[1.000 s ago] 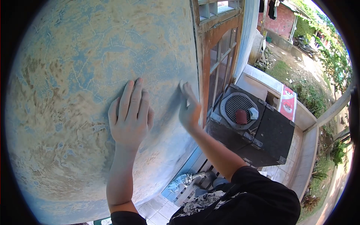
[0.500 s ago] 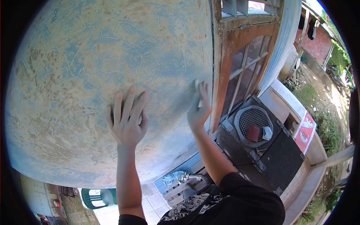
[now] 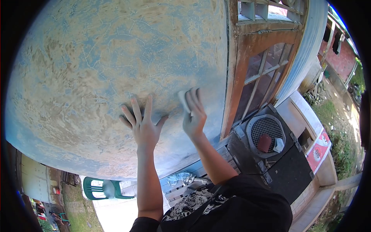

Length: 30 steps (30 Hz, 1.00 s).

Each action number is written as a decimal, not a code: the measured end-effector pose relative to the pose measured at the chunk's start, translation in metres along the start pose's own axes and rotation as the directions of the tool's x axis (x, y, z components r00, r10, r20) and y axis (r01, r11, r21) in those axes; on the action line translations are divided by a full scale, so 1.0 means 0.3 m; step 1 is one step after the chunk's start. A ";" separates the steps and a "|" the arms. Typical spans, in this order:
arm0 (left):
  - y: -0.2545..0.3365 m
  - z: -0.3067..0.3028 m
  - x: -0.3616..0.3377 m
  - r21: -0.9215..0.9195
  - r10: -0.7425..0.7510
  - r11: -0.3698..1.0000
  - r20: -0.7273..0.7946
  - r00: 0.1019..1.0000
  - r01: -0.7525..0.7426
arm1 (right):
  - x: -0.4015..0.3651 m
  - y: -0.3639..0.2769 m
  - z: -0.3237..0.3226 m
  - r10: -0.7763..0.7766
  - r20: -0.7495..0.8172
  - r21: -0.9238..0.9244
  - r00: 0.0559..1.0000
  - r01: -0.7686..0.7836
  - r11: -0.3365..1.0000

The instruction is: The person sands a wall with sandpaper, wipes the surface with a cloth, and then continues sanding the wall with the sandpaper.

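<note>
Wall [image 3: 96,50] under left hand [image 3: 146,130]; grille [image 3: 266,125] bears red piece [image 3: 264,143], white scrap [image 3: 278,145].

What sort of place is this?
Probably a home's front porch or veranda: a weathered painted wall with a wood-framed window, a green plastic chair on pale floor tiles, and a grassy yard open to daylight just beyond.

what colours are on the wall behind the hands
Patchy blue and tan, with pale branching lines across the wall; it shows in the head view.
</note>
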<state>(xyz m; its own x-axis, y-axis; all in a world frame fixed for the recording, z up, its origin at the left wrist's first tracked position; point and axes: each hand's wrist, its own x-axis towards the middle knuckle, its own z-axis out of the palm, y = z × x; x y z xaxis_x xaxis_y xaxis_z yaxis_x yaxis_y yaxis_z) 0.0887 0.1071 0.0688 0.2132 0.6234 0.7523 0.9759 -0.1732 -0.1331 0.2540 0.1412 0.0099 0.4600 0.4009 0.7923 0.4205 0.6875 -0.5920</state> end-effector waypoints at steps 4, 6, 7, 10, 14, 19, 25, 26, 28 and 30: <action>-0.022 0.025 -0.096 0.011 -0.063 0.998 0.110 0.992 0.062 | -0.030 0.086 -0.114 -0.183 0.361 -0.043 0.915 0.213 0.976; -0.022 0.024 -0.100 0.034 -0.105 0.994 0.164 0.981 0.101 | 0.029 0.185 -0.154 -0.326 0.401 -0.138 0.856 0.408 0.903; -0.015 0.019 -0.096 0.041 -0.126 0.992 0.188 0.974 0.121 | 0.057 0.189 -0.144 -0.325 0.403 -0.136 0.856 0.407 0.903; -0.002 0.012 -0.106 0.063 -0.159 0.987 0.220 0.962 0.149 | 0.064 0.169 -0.100 -0.215 0.129 -0.154 0.968 0.233 0.960; -0.002 0.016 -0.096 0.061 -0.164 0.986 0.220 0.962 0.154 | -0.092 0.092 -0.039 -0.133 0.178 0.025 0.975 0.131 0.991; -0.003 0.025 -0.093 0.042 -0.149 0.989 0.187 0.971 0.143 | 0.003 0.266 -0.104 -0.386 0.236 -0.148 0.892 0.426 0.893; 0.026 0.021 -0.093 0.044 -0.189 0.982 0.208 0.960 0.184 | 0.047 0.152 -0.062 0.099 -0.098 -0.022 0.990 -0.102 0.995; 0.036 0.020 -0.084 0.045 -0.209 0.978 0.204 0.956 0.204 | -0.002 0.096 -0.045 0.030 0.032 -0.004 0.999 -0.030 1.000; 0.037 0.031 -0.085 0.042 -0.208 0.978 0.190 0.959 0.204 | -0.061 0.054 -0.044 -0.040 0.156 0.026 0.987 0.037 0.999; 0.030 0.037 -0.093 0.044 -0.206 0.979 0.178 0.962 0.201 | -0.087 0.075 -0.055 -0.286 0.430 -0.014 0.856 0.323 0.946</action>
<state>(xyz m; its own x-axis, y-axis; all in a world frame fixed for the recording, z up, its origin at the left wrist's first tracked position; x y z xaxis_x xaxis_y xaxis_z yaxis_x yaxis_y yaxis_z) 0.0919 0.0966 0.0395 0.0128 0.7714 0.6363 0.9999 -0.0108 -0.0069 0.2643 0.1362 -0.0265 -0.0628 0.4072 0.9112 0.5570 0.7718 -0.3066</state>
